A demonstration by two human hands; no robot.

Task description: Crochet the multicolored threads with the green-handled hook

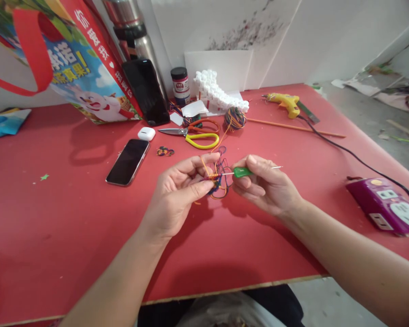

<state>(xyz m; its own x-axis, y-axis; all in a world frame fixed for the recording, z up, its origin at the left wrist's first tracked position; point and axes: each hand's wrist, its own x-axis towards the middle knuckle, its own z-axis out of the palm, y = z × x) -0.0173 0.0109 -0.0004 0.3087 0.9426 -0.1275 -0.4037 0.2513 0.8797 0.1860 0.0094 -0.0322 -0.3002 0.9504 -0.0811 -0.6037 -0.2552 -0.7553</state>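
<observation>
Between the fingers and thumb of my left hand (177, 193) is a small piece of multicoloured crochet work (215, 185), with an orange strand running over the raised index finger. My right hand (266, 186) grips a crochet hook by its green handle (241, 172). The hook's thin metal shaft points left and its end meets the crochet at my left fingertips; whether it sits inside a loop I cannot tell. Loose purple and orange yarn loops hang beside the work. A strand leads back to a multicoloured yarn ball (235, 119).
Scissors (194, 135) with red and yellow handles lie behind my hands. At left are a phone (128, 162), an earbud case (146, 133) and a gift bag (88, 68). A yellow glue gun (284, 103), its cord, an orange stick (300, 128) and a purple power strip (386, 206) occupy the right.
</observation>
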